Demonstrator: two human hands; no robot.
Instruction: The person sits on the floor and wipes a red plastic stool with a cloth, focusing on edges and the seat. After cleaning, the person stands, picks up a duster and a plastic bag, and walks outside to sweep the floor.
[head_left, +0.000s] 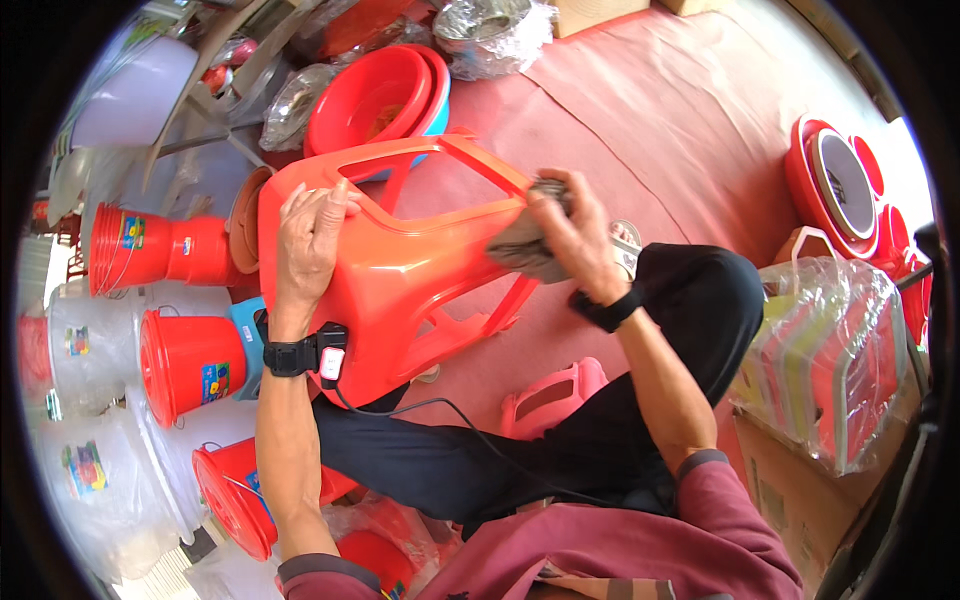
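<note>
A glossy orange-red plastic stool (390, 259) lies tipped on its side in front of me, its legs pointing to the right. My left hand (311, 232) holds it at the seat end, with the thumb along the side and the other fingers curled, partly hidden. A crumpled grey-brown cloth (529, 244) is bunched in my right hand (574, 232). That cloth meets a leg of the stool near its foot end. Both wrists wear black bands, and a cable runs from the left one across my lap.
Red plastic basins (367, 97) sit beyond the stool. Red lidded buckets (191, 367) stand at the left. Below my hands is a small pink stool (551, 394), near my bent leg. Wrapped plastic goods (825, 360) rest on a cardboard box (795, 480) at the right. Reddish sheeting (600, 135) covers the floor.
</note>
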